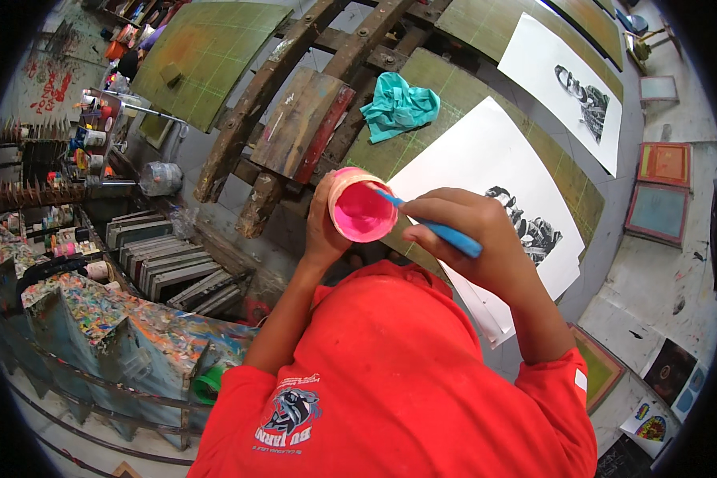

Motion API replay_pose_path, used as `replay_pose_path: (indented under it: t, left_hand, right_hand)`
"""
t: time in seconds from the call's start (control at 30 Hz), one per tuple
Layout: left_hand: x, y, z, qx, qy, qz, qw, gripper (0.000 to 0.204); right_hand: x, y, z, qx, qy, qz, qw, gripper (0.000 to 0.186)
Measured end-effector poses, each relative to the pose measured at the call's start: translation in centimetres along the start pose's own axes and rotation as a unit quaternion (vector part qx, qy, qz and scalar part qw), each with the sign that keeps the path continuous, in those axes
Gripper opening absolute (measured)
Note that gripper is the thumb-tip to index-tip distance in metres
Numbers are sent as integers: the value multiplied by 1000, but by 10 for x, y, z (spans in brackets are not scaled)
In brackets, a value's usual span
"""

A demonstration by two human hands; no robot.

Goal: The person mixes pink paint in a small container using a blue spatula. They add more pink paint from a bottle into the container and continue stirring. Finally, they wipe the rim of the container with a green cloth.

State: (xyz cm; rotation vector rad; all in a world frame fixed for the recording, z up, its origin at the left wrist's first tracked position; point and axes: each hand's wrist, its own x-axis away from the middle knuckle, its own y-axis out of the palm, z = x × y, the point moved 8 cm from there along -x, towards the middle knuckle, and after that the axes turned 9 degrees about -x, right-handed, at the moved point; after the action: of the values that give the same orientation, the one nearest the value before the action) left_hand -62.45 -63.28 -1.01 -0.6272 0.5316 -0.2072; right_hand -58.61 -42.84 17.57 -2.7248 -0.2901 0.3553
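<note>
My left hand [323, 227] is wrapped round the side of a jar of pink paint [362, 221], its open mouth tilted toward me. Bright pink coats the inside, and the rim is smeared. In my right hand [464, 227] is a blue-handled tool [444, 236], pinched between thumb and fingers. Its far end reaches over the jar's rim; the tip's kind is hard to make out. Beyond the jar a crumpled teal cloth [399, 107] lies on a green board [454, 84]. Beneath my right hand is a white sheet with a black printed picture [486, 159].
Another printed white sheet [534, 72] lies farther right. Heavy wooden beams [275, 88] carry a paint-stained wooden block [303, 119]. Framed screens [167, 259] stand stacked at left, beside a paint-spattered surface [80, 307]. Small frames [657, 211] line the right side.
</note>
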Motion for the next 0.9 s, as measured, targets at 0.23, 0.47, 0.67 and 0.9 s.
replay_pose_path:
  t: [0.23,0.47,0.67,0.9]
  left_hand:
    - [-1,-3,3,37,-13,1,999,105]
    - [14,10,-32,103,-81,-24,991,111]
    - [33,15,-60,91,-152,-51,983,112]
    - [23,8,-42,59,-105,-37,992,112]
  right_hand:
    - [12,20,19,-143,116,87,979,16]
    - [10,33,3,-104,43,36,993,15]
    - [6,29,2,-37,23,33,999,16]
    - [3,25,1,16,22,28,999,19]
